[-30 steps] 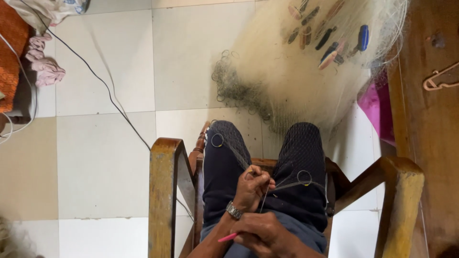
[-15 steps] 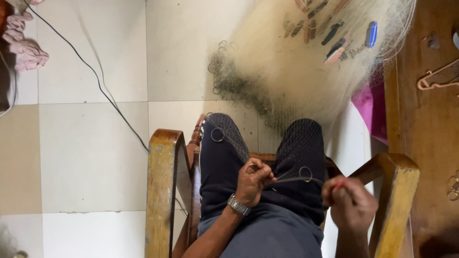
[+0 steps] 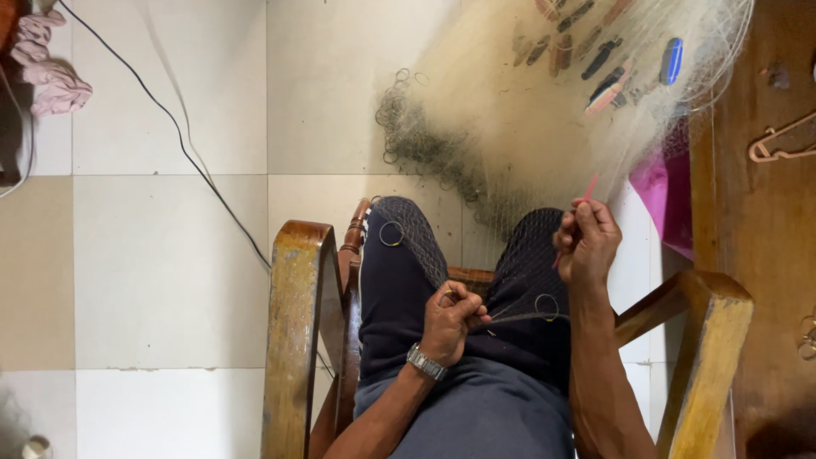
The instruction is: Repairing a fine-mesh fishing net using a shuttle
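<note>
Here, left hand [image 3: 450,319] pinches net edge cord [image 3: 510,316] at lap centre; right hand [image 3: 586,242] at 2 o'clock is pinched on red netting needle [image 3: 586,191]. Fishing net [image 3: 544,127] piles toward 12. Chair arms [image 3: 297,340] hem both elbows; open tile floor [image 3: 161,263] at 9.

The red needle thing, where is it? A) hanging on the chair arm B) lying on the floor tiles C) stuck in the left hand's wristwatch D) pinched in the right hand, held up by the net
D: the thin red needle sticks up from the fingers of the right hand, raised beside the pale fishing net, while the left hand grips the net's edge down on the lap.
</note>
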